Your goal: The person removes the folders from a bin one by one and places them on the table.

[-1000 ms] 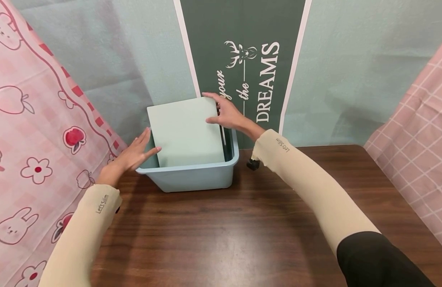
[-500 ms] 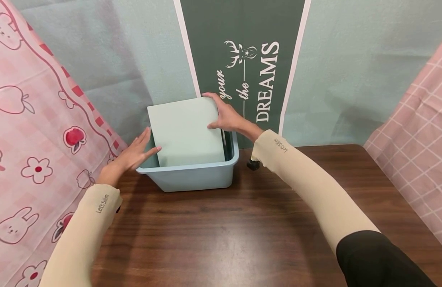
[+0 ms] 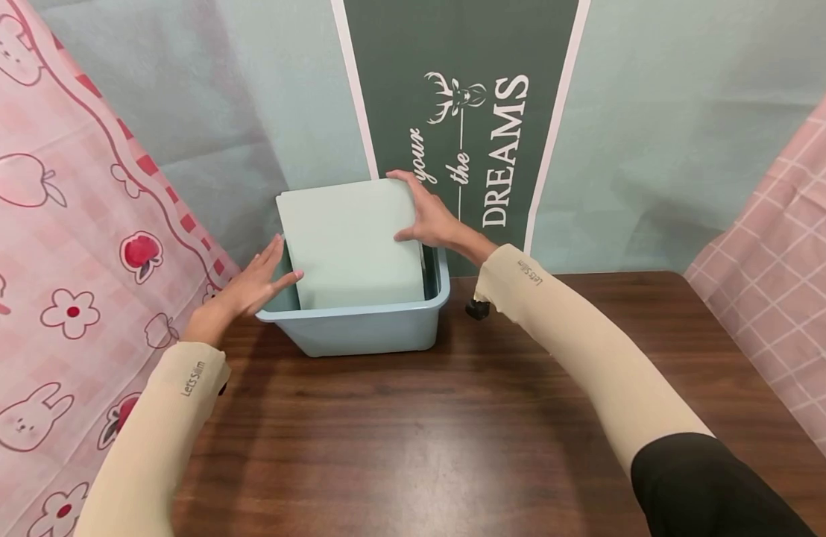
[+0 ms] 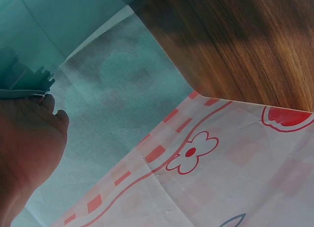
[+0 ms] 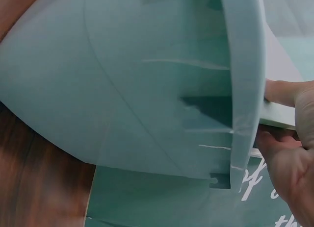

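A pale green flat board, its exact kind unclear, stands tilted in a light blue plastic basin. My right hand grips its upper right edge, with the thumb on the front face and the fingers behind. In the right wrist view, the board's edge passes between that hand's thumb and fingers. My left hand is at the basin's left rim, fingers extended and thumb pointing at the board's left edge; whether the thumb touches the board is hard to tell. Most of what lies behind the board is hidden.
The basin stands on a brown wooden table, near its back edge. Behind hangs a grey-green cloth with printed words. A pink patterned cloth borders the left, a pink checked one the right.
My right thumb has slid a little down the board's face and lies closer to its right edge. The left hand has stayed in place; the head view has shifted slightly.
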The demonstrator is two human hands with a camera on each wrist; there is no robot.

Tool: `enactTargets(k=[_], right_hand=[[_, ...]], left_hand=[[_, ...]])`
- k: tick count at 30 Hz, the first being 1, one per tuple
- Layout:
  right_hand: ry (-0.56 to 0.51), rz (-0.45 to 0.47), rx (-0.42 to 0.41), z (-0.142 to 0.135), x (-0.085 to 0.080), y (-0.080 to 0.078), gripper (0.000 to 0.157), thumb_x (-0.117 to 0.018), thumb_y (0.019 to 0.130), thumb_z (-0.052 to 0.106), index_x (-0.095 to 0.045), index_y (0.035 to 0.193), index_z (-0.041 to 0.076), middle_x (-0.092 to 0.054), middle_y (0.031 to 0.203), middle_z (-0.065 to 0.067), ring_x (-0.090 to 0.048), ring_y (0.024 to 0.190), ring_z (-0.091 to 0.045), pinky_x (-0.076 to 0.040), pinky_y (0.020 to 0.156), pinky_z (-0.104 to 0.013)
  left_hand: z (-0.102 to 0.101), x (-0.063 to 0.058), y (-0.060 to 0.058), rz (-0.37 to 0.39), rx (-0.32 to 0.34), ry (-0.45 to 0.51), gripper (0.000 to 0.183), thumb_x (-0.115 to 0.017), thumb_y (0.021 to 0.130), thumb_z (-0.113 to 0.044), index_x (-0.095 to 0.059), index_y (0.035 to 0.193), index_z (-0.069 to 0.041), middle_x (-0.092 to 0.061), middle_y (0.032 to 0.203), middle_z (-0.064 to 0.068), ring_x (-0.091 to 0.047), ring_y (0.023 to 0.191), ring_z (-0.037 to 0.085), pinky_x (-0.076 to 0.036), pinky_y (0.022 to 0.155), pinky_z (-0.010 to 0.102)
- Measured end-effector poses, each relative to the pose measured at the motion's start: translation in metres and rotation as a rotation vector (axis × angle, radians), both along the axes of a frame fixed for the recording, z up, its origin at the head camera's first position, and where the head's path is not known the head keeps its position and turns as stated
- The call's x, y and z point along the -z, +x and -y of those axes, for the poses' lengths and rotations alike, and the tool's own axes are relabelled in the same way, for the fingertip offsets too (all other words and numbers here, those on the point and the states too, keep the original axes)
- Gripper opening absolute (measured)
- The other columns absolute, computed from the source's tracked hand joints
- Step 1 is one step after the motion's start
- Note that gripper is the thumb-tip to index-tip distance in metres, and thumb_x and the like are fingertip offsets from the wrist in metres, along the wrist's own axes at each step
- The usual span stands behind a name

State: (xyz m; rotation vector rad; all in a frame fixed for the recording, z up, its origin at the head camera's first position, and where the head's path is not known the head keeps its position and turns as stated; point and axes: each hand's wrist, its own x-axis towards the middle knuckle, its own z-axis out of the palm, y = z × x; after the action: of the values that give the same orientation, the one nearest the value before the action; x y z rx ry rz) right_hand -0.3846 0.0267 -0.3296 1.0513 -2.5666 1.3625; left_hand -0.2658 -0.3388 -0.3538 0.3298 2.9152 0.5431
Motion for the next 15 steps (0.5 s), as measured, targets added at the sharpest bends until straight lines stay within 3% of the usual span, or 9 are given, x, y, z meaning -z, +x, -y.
enactTargets(k=[8, 15], right_hand=[[-0.064, 0.012, -0.001, -0.0031, 0.0042, 0.0036, 0.106, -0.086, 0.083, -0.005, -0.031, 0.167, 0.028, -0.035, 0.169, -0.004, -0.049, 0.141, -0.029, -0.048, 0.111, -0.053], [-0.048, 0.001, -0.012, -0.0062, 0.0094, 0.0018, 0.08, -0.084, 0.088, -0.002, -0.053, 0.157, 0.023, -0.049, 0.162, -0.003, -0.052, 0.138, -0.021, -0.047, 0.112, -0.043]], left_hand=[[0.0006, -0.0003, -0.0009, -0.006, 0.003, 0.009, 0.095, -0.038, 0.11, -0.063, 0.016, 0.167, -0.011, 0.018, 0.177, 0.01, 0.008, 0.163, 0.038, 0.004, 0.13, 0.058], [0.0001, -0.0002, 0.0001, -0.004, -0.004, 0.015, 0.095, -0.038, 0.109, -0.063, 0.015, 0.168, -0.011, 0.018, 0.177, 0.009, 0.007, 0.163, 0.038, 0.003, 0.13, 0.058]])
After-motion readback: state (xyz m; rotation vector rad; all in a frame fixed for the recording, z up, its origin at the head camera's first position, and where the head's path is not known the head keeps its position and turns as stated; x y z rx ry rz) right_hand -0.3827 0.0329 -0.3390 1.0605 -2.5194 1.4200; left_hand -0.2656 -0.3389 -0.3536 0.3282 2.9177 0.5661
